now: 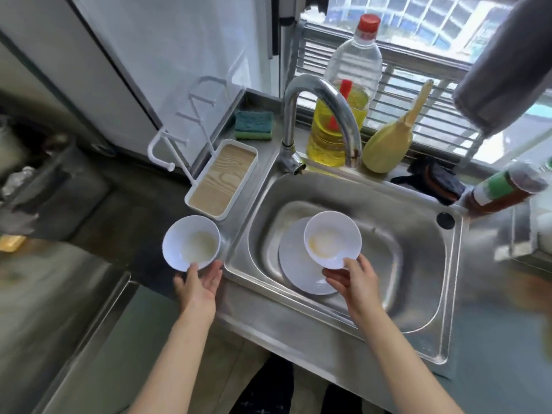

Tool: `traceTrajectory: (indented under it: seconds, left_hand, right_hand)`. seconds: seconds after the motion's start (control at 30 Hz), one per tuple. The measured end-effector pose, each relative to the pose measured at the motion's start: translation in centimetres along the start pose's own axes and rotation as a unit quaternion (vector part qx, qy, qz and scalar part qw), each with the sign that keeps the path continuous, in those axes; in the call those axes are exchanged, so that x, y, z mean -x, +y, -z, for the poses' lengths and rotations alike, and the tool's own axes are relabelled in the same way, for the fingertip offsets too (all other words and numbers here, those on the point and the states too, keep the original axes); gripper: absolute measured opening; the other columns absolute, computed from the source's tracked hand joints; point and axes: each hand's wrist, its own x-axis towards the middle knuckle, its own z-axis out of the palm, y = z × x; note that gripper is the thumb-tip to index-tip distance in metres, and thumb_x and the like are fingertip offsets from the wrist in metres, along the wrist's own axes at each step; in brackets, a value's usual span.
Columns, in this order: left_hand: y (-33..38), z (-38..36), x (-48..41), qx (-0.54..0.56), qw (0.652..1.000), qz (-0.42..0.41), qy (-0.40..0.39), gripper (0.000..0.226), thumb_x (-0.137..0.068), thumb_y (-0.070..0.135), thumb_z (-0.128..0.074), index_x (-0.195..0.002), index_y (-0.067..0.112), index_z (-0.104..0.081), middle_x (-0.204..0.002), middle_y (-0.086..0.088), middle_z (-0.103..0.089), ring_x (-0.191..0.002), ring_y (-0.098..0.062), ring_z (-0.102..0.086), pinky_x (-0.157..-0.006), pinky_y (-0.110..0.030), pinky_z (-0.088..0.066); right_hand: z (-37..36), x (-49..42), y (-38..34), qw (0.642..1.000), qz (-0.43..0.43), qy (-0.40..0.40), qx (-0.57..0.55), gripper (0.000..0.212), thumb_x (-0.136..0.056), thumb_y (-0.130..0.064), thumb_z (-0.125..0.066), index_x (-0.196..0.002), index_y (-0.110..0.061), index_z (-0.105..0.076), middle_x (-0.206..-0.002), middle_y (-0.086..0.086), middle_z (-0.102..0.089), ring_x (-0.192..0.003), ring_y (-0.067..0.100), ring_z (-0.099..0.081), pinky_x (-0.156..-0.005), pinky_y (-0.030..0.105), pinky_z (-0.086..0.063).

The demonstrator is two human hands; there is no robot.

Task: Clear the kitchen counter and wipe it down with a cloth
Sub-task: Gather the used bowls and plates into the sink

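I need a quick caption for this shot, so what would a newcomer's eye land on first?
Two white bowls stand out: the left hand holds the left bowl just left of the sink, and the right hand holds the right bowl over a plate lying in the sink. Behind the tap, a big oil bottle with a red cap stands by the window.

No legible text; bottle labels blurred.
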Motion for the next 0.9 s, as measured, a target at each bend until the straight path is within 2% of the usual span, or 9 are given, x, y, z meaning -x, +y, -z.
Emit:
traceTrajectory:
  seconds: [0.17,0.3,0.47,0.6,0.63,0.7,0.77,0.83,0.9]
  left_hand:
    - [-1.3,-1.6,0.6,-0.072,0.994,-0.018,-0.078,0.025,-0.096,0.01,-0.042,-0.119,0.019,-0.036,-0.118,-0.018,-0.054,-0.083,-0.022,-0.066,-0.062,-0.027,-0.058]
    - [-3.1,-4.8,1.4,-0.137,0.98,-0.014,-0.142,0.026,-0.097,0.009,-0.042,-0.121,0.016,-0.036,-0.12,-0.013,-0.053,-0.079,-0.018,-0.068,-0.063,-0.024,-0.058]
    - [-7.2,-8.7,2.3,-0.208,0.954,0.01,-0.217,0.032,-0.097,0.01,-0.042,-0.127,0.022,-0.037,-0.105,-0.003,-0.061,-0.075,-0.015,-0.07,-0.059,-0.022,-0.056]
    - [-11.0,-10.7,2.6,-0.265,0.934,0.053,-0.234,0.038,-0.096,0.012,-0.043,-0.133,0.02,-0.035,-0.102,-0.008,-0.064,-0.075,-0.015,-0.071,-0.058,-0.023,-0.055]
    - [-11.8,-11.1,2.5,-0.275,0.93,0.059,-0.238,0.041,-0.096,0.012,-0.043,-0.135,0.021,-0.034,-0.099,-0.009,-0.064,-0.074,-0.015,-0.071,-0.059,-0.023,-0.056]
    - [-13.0,-11.6,2.7,-0.292,0.923,0.071,-0.24,0.042,-0.096,0.012,-0.043,-0.136,0.023,-0.033,-0.099,-0.012,-0.064,-0.072,-0.014,-0.071,-0.062,-0.024,-0.056]
    - [-14.0,-11.7,2.8,-0.297,0.921,0.077,-0.241,0.044,-0.096,0.012,-0.043,-0.136,0.026,-0.033,-0.105,-0.014,-0.064,-0.073,-0.014,-0.071,-0.064,-0.025,-0.056]
    - [-14.6,-11.5,2.6,-0.302,0.92,0.08,-0.238,0.044,-0.096,0.013,-0.044,-0.136,0.027,-0.033,-0.11,-0.015,-0.063,-0.074,-0.015,-0.071,-0.061,-0.025,-0.056]
    - [-15.3,-11.4,2.7,-0.317,0.915,0.085,-0.237,0.044,-0.096,0.014,-0.045,-0.137,0.026,-0.032,-0.111,-0.016,-0.064,-0.075,-0.015,-0.071,-0.063,-0.027,-0.053]
  right_hand:
    - [2.7,0.2,0.0,0.995,-0.025,0.057,-0.072,0.032,-0.092,-0.007,-0.042,-0.123,-0.007,-0.05,-0.086,0.016,-0.065,-0.078,0.029,-0.068,-0.061,0.028,-0.055]
    - [5.4,-1.2,0.2,0.987,-0.026,0.123,-0.104,0.031,-0.093,-0.006,-0.039,-0.122,-0.01,-0.049,-0.093,0.017,-0.063,-0.075,0.029,-0.066,-0.051,0.024,-0.054]
    - [8.0,-6.9,1.5,0.973,-0.054,0.187,-0.124,0.042,-0.094,-0.004,-0.037,-0.135,-0.01,-0.04,-0.113,0.021,-0.055,-0.07,0.027,-0.063,-0.042,0.022,-0.051]
    - [8.7,-10.7,2.3,0.965,-0.092,0.211,-0.126,0.043,-0.096,-0.005,-0.036,-0.139,-0.012,-0.035,-0.111,0.016,-0.054,-0.065,0.024,-0.059,-0.039,0.02,-0.05]
    - [8.8,-11.5,2.3,0.964,-0.095,0.208,-0.134,0.043,-0.097,-0.004,-0.036,-0.139,-0.011,-0.034,-0.11,0.015,-0.052,-0.069,0.028,-0.061,-0.043,0.023,-0.051]
    - [9.2,-13.0,2.4,0.96,-0.112,0.21,-0.147,0.045,-0.097,-0.004,-0.035,-0.142,-0.011,-0.029,-0.112,0.016,-0.05,-0.096,0.041,-0.062,-0.063,0.033,-0.053]
    - [9.8,-14.3,2.4,0.957,-0.133,0.213,-0.145,0.046,-0.098,-0.004,-0.033,-0.143,-0.012,-0.028,-0.119,0.021,-0.051,-0.115,0.043,-0.053,-0.08,0.04,-0.046]
    - [10.4,-15.0,2.4,0.954,-0.145,0.213,-0.153,0.044,-0.099,-0.007,-0.033,-0.142,-0.013,-0.029,-0.129,0.024,-0.05,-0.117,0.042,-0.052,-0.083,0.042,-0.043]
    - [11.0,-15.1,2.3,0.953,-0.15,0.209,-0.158,0.04,-0.099,-0.011,-0.038,-0.138,-0.011,-0.032,-0.113,0.023,-0.057,-0.099,0.04,-0.06,-0.084,0.043,-0.043]
